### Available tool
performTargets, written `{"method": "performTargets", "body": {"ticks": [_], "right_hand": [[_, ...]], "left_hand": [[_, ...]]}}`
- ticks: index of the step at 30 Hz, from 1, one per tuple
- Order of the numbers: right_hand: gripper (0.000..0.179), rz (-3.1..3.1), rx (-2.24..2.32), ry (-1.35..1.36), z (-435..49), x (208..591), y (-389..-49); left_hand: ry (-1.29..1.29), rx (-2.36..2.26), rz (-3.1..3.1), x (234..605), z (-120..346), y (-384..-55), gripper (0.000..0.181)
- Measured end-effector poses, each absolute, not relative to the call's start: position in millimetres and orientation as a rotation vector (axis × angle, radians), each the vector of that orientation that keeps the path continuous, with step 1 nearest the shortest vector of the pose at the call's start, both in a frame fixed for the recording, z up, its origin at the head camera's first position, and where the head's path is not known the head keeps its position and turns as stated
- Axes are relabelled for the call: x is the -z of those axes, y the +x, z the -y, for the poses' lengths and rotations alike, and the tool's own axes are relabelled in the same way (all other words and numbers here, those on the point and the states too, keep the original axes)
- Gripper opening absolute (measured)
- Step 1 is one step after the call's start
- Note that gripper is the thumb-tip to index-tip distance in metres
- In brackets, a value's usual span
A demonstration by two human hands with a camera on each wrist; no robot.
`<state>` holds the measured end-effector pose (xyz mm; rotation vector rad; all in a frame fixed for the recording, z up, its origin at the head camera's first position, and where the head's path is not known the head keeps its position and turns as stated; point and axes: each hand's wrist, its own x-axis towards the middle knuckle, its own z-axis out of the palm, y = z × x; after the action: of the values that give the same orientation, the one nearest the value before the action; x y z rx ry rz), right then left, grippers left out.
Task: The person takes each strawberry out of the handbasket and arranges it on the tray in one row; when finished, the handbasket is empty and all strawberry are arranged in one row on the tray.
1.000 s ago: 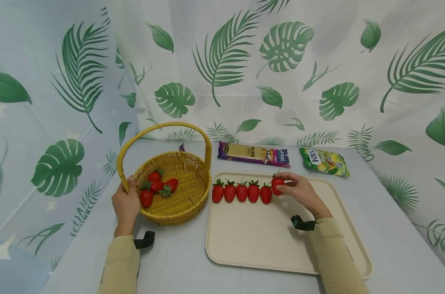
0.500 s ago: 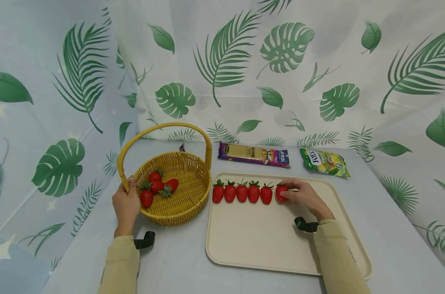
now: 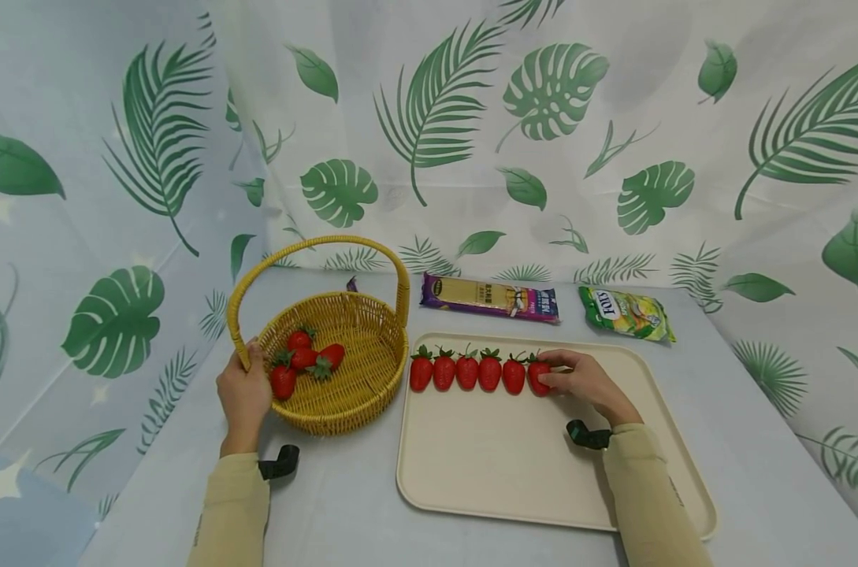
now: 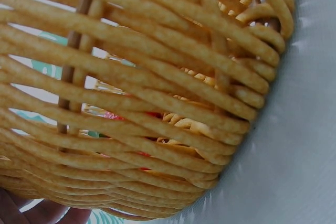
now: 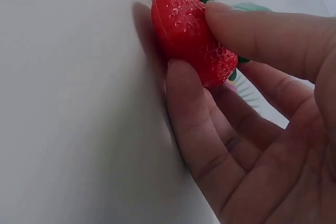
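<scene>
My right hand (image 3: 583,381) pinches a red strawberry (image 5: 191,40) between thumb and fingers, low on the cream tray (image 3: 499,457). This strawberry is the rightmost of a row of several along the tray's far side, leaves toward the back; its left neighbour (image 3: 514,376) stands close beside it. On the left, my left hand (image 3: 244,390) grips the rim of a yellow wicker basket (image 3: 361,378) near the foot of its handle. Several strawberries (image 3: 303,360) lie in the basket's left part. The left wrist view is mostly filled by the basket's woven wall (image 4: 131,87), with fingertips at the lower left corner.
Behind the tray lies a long purple and gold packet (image 3: 488,297). To its right is a green and yellow bag (image 3: 625,313). A small purple scrap (image 3: 351,284) shows behind the basket. Leaf-printed curtains (image 3: 443,118) stand around the table's back and sides.
My right hand has lowered the strawberry onto the tray at the row's right end, then shifted it slightly left toward its neighbour. The left hand and basket stay in place.
</scene>
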<state>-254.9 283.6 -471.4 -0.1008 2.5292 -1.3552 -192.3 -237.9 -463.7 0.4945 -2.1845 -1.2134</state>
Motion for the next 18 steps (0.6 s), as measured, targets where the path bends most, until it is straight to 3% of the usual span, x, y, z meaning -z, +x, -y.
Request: {"method": "performTargets", "body": {"ticks": [18], "right_hand": [[0.050, -2.456, 1.455, -0.130, -283.8, 472.7, -255.0]], "left_hand": [[0.499, 1.204, 2.197, 465.0, 238.3, -192.2, 0.050]]}}
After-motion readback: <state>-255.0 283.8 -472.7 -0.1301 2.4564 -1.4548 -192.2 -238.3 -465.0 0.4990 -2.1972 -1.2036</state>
